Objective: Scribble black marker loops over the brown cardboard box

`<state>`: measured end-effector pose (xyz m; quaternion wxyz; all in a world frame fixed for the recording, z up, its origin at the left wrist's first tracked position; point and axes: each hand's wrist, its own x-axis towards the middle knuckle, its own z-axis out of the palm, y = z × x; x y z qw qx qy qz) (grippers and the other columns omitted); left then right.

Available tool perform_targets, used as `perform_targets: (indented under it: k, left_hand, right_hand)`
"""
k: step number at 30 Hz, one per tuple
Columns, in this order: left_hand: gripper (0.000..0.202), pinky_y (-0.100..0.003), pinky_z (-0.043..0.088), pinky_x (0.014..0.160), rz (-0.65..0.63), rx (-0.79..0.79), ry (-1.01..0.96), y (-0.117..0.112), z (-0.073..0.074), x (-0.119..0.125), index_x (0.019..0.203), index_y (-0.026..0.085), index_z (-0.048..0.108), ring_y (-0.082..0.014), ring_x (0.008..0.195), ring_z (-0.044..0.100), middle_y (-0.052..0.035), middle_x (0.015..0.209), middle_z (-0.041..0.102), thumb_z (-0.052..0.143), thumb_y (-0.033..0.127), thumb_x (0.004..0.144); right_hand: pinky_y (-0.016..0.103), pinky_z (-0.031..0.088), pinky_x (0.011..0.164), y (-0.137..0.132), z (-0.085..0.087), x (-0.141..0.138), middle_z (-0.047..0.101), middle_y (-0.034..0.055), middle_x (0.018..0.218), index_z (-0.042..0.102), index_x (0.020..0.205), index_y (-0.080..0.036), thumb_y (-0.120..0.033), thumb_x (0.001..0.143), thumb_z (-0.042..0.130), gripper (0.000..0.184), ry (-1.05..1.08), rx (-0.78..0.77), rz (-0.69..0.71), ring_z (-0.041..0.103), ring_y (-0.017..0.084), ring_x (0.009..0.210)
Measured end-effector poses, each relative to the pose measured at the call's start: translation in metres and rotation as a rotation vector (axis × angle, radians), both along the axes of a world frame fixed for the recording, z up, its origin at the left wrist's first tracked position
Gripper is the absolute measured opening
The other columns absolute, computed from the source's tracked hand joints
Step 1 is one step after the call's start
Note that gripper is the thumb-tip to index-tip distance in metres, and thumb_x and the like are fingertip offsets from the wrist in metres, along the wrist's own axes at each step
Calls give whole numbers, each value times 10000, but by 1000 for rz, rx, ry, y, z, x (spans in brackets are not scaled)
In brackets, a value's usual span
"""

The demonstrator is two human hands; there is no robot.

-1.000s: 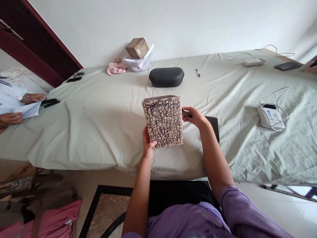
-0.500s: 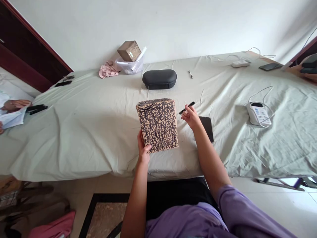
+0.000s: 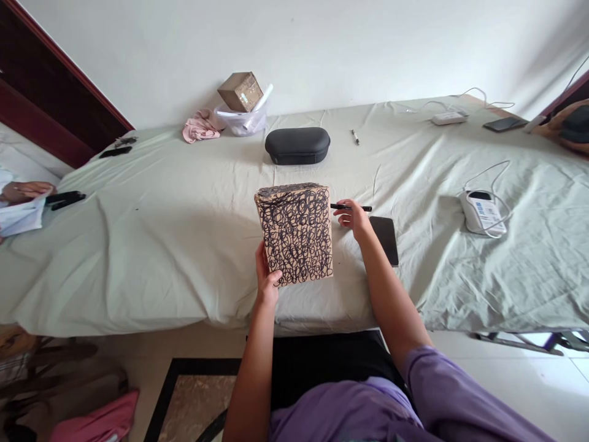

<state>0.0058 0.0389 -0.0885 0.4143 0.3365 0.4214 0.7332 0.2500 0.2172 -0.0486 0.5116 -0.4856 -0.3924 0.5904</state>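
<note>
A brown cardboard box (image 3: 295, 232) covered in black scribbled loops stands near the front edge of the table (image 3: 175, 233), which is draped in a pale green sheet. My left hand (image 3: 265, 280) grips the box at its lower left corner, thumb on the scribbled face. My right hand (image 3: 353, 216) is just right of the box, fingers pinched round a black marker (image 3: 351, 207) that lies nearly level, its tip pointing at the box's right side. A dark phone (image 3: 384, 238) lies flat by my right wrist.
Behind the box lie a black oval case (image 3: 297, 145) and a second pen (image 3: 354, 136). A tub with a small box (image 3: 240, 92) and a pink cloth (image 3: 200, 126) stand at the back. A white device with cables (image 3: 481, 212) sits at right. Another person's hand (image 3: 25, 191) rests far left.
My right hand drew the marker away from the box's side, tilted it up, then brought it level again with the tip toward the box. The view shifted slightly.
</note>
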Motion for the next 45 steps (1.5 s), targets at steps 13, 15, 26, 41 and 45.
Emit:
perform_targets:
  k: [13,15,26,41,45]
  left_hand:
    - [833,-477,484,1123,-10,-8,3,0,-1,0,1425,325,645,-352,1359,586,-56,1440,672,794,415,611]
    - [831,-474,467,1143,-15,7,3,0,0,0,1428,327,644,-347,1375,573,-50,1459,662,795,411,614]
    - [851,-491,482,1118,-50,27,4,3,-3,-1,1428,313,623,-357,1357,585,-78,1464,648,821,413,607]
    - [898,-472,526,1018,-68,2,51,7,-15,-4,1458,296,554,-350,1246,641,-94,1323,678,832,467,621]
    - [905,-469,518,1031,-73,-11,39,7,-14,-3,1456,305,558,-348,1256,634,-84,1315,678,839,479,613]
  right_hand:
    - [245,228,414,-9,2,-3,647,29,533,687,993,-181,-395,857,551,287,-148,-47,42,338,103,376]
    - [248,218,421,-11,5,-1,681,34,564,678,1110,-181,-398,880,516,355,-216,-51,82,308,101,366]
    - [289,275,468,-39,85,1,467,-22,582,684,974,-237,-450,894,495,296,-125,612,-260,448,146,495]
    - [406,424,829,-47,136,-97,516,-13,588,474,648,-252,-259,766,529,131,-502,1126,22,459,197,683]
    - [419,407,836,-46,136,-96,519,-18,593,445,641,-250,-267,780,538,169,-544,1149,72,444,194,671]
